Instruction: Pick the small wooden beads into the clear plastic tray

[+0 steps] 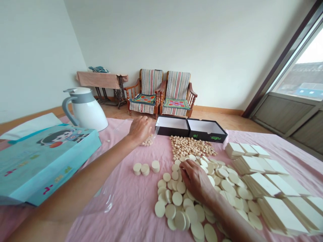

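The discs (177, 199) are thin, round and pale cream with smooth, plain faces; they lie in a loose, overlapping heap on the pink cloth (131, 208), in front of the person and to the right. Three short stacks (145, 169) of similar discs stand apart, left of the heap. The right hand (195, 178) rests on the heap, fingers bent down among the discs; whether it grips one cannot be told.

The left hand (140, 130) is at a clear tray (156, 129), back upward and fingers curled; its fingertips are hidden, so its grip cannot be told either. A few small wooden beads (147, 142) show just below it, seemingly inside the tray.

Two black boxes (207, 135) sit side by side beyond the discs, their white insides facing up. A spread of beads lies between them and the heap. Another clear plastic piece (108, 205) lies near the left forearm, close to a blue box (50, 164) printed with a cartoon figure. To the right, thin rectangular tiles (280, 208) stand in stacked rows.
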Demonstrator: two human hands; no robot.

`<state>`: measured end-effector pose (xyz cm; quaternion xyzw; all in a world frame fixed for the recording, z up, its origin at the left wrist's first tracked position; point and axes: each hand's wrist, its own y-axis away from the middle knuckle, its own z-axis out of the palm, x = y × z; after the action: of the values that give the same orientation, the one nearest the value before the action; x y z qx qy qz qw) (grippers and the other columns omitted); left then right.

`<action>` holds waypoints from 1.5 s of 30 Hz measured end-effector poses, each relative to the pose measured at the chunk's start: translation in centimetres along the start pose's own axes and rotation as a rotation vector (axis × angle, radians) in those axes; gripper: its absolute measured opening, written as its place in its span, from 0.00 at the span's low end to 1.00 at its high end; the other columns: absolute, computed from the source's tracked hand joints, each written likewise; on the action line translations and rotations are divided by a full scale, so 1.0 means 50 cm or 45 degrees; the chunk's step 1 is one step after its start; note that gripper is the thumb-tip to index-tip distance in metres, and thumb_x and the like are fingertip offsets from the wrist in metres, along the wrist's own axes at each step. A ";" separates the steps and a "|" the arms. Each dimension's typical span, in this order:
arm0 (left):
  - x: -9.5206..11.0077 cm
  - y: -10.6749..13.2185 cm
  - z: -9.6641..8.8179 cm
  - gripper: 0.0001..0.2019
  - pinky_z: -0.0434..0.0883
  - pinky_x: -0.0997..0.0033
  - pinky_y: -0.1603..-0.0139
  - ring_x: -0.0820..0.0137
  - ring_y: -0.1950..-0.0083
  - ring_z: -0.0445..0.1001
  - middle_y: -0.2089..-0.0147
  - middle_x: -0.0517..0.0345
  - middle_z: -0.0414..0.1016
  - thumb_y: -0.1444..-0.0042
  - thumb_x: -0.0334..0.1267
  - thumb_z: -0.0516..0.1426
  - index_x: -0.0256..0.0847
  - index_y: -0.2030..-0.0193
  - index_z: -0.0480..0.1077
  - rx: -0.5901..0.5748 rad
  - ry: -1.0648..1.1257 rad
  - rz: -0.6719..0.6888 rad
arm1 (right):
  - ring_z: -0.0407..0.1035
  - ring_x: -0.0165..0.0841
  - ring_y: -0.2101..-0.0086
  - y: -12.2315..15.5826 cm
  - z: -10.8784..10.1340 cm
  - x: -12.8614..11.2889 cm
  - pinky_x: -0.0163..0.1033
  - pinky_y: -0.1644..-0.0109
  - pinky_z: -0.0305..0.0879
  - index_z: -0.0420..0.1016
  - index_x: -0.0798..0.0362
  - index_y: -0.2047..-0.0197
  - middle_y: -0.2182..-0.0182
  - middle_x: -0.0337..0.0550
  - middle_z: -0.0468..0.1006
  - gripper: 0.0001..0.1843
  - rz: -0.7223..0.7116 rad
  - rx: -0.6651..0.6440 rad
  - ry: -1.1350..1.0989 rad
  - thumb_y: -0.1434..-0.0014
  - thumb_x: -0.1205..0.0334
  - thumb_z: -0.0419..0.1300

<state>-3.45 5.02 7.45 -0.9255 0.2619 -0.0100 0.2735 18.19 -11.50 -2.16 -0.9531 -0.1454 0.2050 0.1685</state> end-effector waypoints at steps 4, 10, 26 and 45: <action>0.024 0.010 0.015 0.06 0.67 0.69 0.57 0.65 0.59 0.72 0.62 0.53 0.73 0.43 0.32 0.51 0.39 0.64 0.70 0.002 0.220 0.145 | 0.63 0.32 0.67 0.000 -0.001 -0.001 0.37 0.62 0.56 0.68 0.54 0.66 0.69 0.43 0.69 0.09 0.003 -0.005 -0.020 0.37 0.69 0.47; 0.127 -0.021 0.089 0.10 0.69 0.71 0.55 0.66 0.54 0.74 0.58 0.54 0.77 0.46 0.27 0.52 0.41 0.61 0.72 -0.442 0.315 0.257 | 0.62 0.32 0.67 0.000 -0.003 -0.002 0.37 0.62 0.55 0.67 0.54 0.66 0.69 0.43 0.69 0.09 0.011 -0.017 -0.008 0.38 0.70 0.48; 0.180 -0.057 0.173 0.11 0.70 0.69 0.60 0.62 0.56 0.76 0.59 0.47 0.77 0.47 0.25 0.51 0.37 0.61 0.72 -0.496 0.160 0.069 | 0.62 0.32 0.67 -0.003 -0.001 -0.001 0.36 0.62 0.55 0.67 0.54 0.66 0.69 0.42 0.69 0.08 0.021 -0.010 -0.016 0.38 0.70 0.48; 0.034 0.019 0.032 0.06 0.68 0.68 0.55 0.65 0.57 0.72 0.61 0.53 0.74 0.43 0.32 0.53 0.39 0.60 0.70 0.056 0.292 0.131 | 0.62 0.32 0.67 0.001 0.001 0.001 0.37 0.62 0.56 0.67 0.54 0.66 0.70 0.42 0.68 0.09 0.009 -0.002 -0.035 0.37 0.68 0.47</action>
<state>-2.15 4.31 5.39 -0.8974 0.3383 -0.1074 0.2622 18.22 -11.51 -2.21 -0.9508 -0.1444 0.2185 0.1652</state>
